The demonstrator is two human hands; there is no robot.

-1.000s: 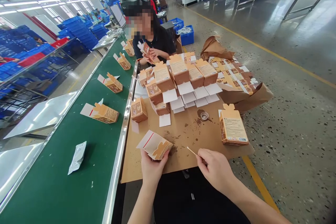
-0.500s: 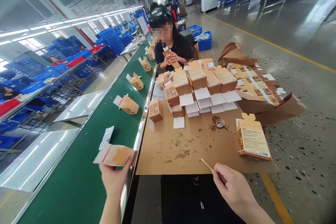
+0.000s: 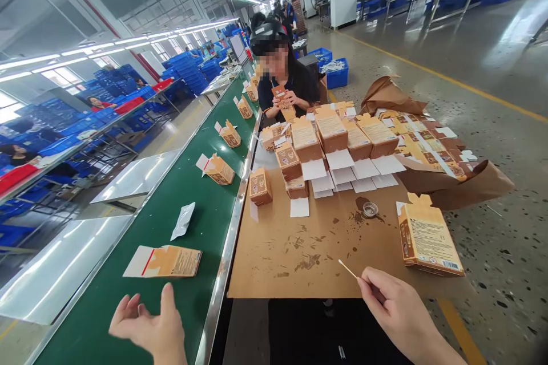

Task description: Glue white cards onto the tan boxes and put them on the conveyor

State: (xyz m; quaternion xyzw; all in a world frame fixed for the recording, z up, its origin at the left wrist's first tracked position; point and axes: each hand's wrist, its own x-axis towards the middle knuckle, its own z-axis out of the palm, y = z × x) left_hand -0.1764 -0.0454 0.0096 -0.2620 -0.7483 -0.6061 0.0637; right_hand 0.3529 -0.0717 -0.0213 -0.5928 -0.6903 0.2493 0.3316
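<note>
My left hand [image 3: 149, 319] is over the green conveyor belt [image 3: 103, 313], thumb and fingers apart, with nothing between them. Just beyond its fingertips a brown-and-cream carton [image 3: 184, 261] lies on the belt, its white flap with a red strip pointing left. My right hand [image 3: 391, 302] pinches a cotton swab [image 3: 349, 268] above the near edge of the cardboard-covered table [image 3: 265, 274]. The swab's white tip points up and left. A small round clear dish [image 3: 369, 209] sits farther back on the cardboard, amid dark wet spots. To the right stands another carton [image 3: 430, 239] with its top flaps up.
Stacked cartons [image 3: 336, 128] fill the table's far side, and a single carton [image 3: 260, 187] stands near the belt. A silver packet [image 3: 183, 220] and more cartons [image 3: 219, 169] lie along the belt. Opposite, a co-worker [image 3: 295, 82] holds a carton. Brown paper [image 3: 462, 188] wraps flat cartons at right.
My left hand has let go of the carton, which now rests on the belt, and has drawn back toward me. The right hand still holds the swab. The view has shifted slightly.
</note>
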